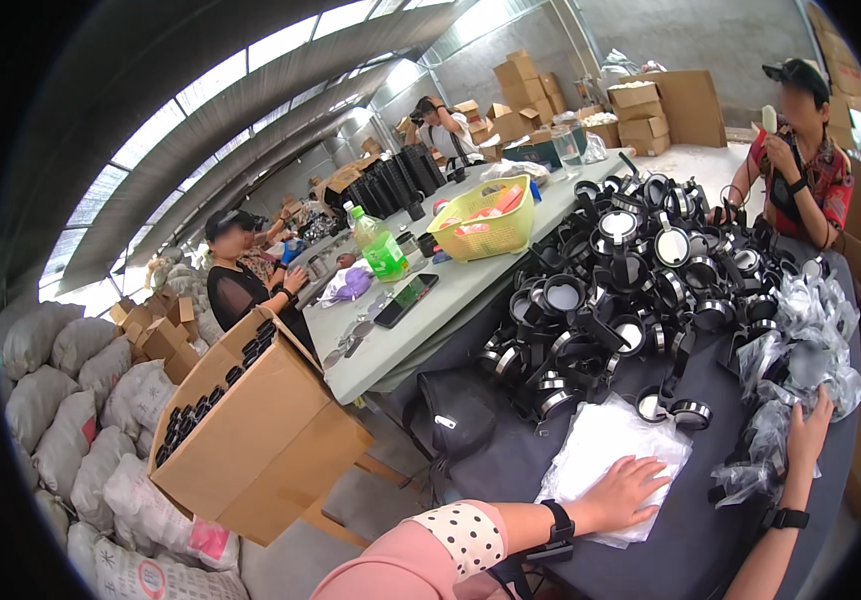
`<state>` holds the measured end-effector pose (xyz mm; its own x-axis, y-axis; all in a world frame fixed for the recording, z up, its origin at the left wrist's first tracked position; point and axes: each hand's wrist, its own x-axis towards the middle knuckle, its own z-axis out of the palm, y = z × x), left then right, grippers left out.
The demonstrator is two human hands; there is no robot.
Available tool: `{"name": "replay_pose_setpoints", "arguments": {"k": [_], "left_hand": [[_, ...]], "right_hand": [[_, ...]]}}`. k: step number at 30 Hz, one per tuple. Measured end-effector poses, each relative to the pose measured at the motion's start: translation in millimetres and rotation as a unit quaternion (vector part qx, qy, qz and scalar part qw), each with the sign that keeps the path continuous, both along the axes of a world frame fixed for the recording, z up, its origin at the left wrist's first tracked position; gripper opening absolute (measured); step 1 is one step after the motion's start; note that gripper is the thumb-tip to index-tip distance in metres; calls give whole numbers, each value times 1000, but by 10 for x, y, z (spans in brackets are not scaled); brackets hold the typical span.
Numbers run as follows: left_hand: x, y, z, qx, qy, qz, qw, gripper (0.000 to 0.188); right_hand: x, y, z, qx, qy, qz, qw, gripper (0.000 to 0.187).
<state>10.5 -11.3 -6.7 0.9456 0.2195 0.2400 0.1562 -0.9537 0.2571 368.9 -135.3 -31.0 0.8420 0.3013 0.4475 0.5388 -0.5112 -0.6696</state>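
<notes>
My left hand [632,492] lies flat, fingers spread, on a stack of clear-white plastic bags [605,440] at the table's near edge. To the right, my right hand [808,430] rests against a heap of bagged pieces [798,365], its fingers stretched out and thumb apart; none of the pieces is plainly gripped. Beyond the bags rises a large pile of loose black round pieces with silver rims and black bands or handles [630,290]. Some show white or mirror-like discs. One such piece [672,408] lies just past the bags' far edge.
A black pouch [455,415] lies left of the pile. The neighbouring green table [370,365] holds a yellow basket [485,220], a bottle [378,245] and a phone [407,300]. A carton of black parts [260,430] stands left. Across, a person [800,160] sits; others work farther back.
</notes>
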Motion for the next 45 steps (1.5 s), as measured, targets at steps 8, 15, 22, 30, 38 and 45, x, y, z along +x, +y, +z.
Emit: {"name": "replay_pose_setpoints", "arguments": {"k": [8,15,22,30,38,45], "left_hand": [[-1,-3,-15,3,-10,-4,1000,55],[5,-1,-1,12,-23,-5,1000,53],[7,7,-13,1,-15,-5,1000,48],[0,14,-67,17,-31,-8,999,42],[7,29,-113,22,-52,-6,998,39],[4,37,-98,11,-46,-4,999,39]], "right_hand": [[10,-6,-6,0,-2,0,1000,59],[19,5,-23,-3,4,-5,1000,59],[24,-4,-17,-1,5,-1,1000,59],[-19,4,48,-4,22,-1,1000,60],[-23,8,54,-8,24,-5,1000,60],[1,7,46,-6,20,-3,1000,60]]}}
